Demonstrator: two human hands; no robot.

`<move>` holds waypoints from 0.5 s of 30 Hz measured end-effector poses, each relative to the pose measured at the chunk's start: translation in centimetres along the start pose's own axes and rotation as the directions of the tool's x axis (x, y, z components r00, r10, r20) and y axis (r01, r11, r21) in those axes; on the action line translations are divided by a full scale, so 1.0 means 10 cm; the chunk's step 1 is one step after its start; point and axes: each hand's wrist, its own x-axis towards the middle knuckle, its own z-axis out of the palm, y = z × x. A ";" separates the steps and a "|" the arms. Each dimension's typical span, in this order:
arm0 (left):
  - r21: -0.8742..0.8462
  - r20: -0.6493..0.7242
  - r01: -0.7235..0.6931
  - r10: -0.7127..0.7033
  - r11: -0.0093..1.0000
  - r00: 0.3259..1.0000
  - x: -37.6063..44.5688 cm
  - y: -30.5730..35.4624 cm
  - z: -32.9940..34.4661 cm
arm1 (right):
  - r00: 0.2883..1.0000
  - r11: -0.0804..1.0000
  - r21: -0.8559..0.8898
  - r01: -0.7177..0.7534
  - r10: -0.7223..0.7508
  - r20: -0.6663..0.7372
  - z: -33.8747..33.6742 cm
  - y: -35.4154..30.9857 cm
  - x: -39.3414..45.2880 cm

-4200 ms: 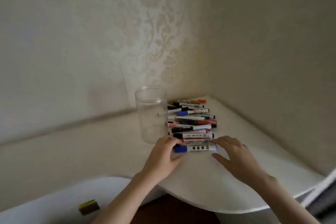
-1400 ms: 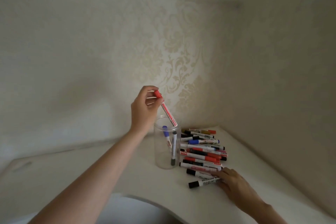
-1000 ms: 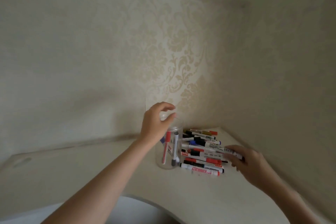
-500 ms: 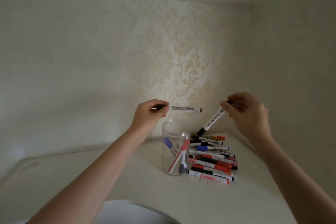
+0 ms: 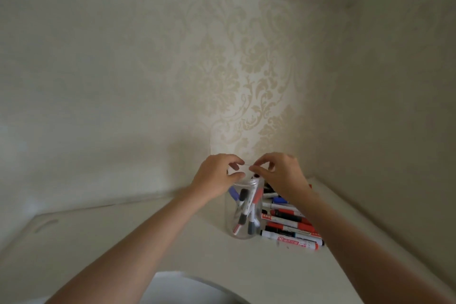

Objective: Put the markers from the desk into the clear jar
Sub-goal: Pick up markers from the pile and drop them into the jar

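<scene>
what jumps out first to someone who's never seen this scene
Two bare hands, the left hand and right hand, meet just above the mouth of a clear jar on a pale desk in a wallpapered corner. Several markers stand tilted inside the jar, and a heap of loose markers lies right of it.

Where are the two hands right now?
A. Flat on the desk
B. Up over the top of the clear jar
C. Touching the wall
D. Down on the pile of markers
B: the left hand and the right hand are together just above the open mouth of the clear jar, with the pile of markers lying beside it.
</scene>
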 end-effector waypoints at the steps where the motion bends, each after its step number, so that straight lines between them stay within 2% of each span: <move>1: -0.006 -0.059 -0.052 0.052 0.999 0.997 -0.04 0.04 0.04 | 1.000 1.000 -0.007 -0.005 0.005 -0.015 -0.05 0.08 -0.05; 3: -0.071 -0.099 -0.176 0.169 0.982 0.981 -0.17 0.15 0.21 | 0.999 1.000 -0.011 -0.019 0.019 -0.045 -0.16 0.31 -0.21; 4: -0.110 -0.055 -0.212 0.207 0.971 0.977 -0.23 0.19 0.34 | 0.999 0.999 -0.039 -0.027 0.026 -0.022 -0.19 0.44 -0.33; 6: -0.139 0.125 -0.203 0.220 0.969 0.967 -0.35 0.22 0.67 | 0.990 0.984 -0.169 -0.063 0.082 0.111 -0.19 0.74 -0.59; 8: -0.081 0.287 -0.160 0.177 0.984 0.941 -0.44 0.17 1.03 | 0.956 0.942 -0.324 -0.086 0.169 0.238 -0.11 1.03 -0.86; 9: -0.042 0.325 -0.148 0.154 0.988 0.933 -0.47 0.14 1.20 | 0.945 0.929 -0.360 -0.085 0.189 0.265 -0.08 1.16 -0.98; 12: 0.085 0.323 -0.177 0.141 0.981 0.936 -0.54 0.09 1.59 | 0.943 0.926 -0.367 -0.091 0.198 0.267 -0.01 1.39 -1.21; 15: 0.220 0.305 -0.215 0.143 0.951 0.942 -0.53 0.13 1.76 | 0.944 0.952 -0.282 -0.115 0.193 0.267 0.06 1.44 -1.29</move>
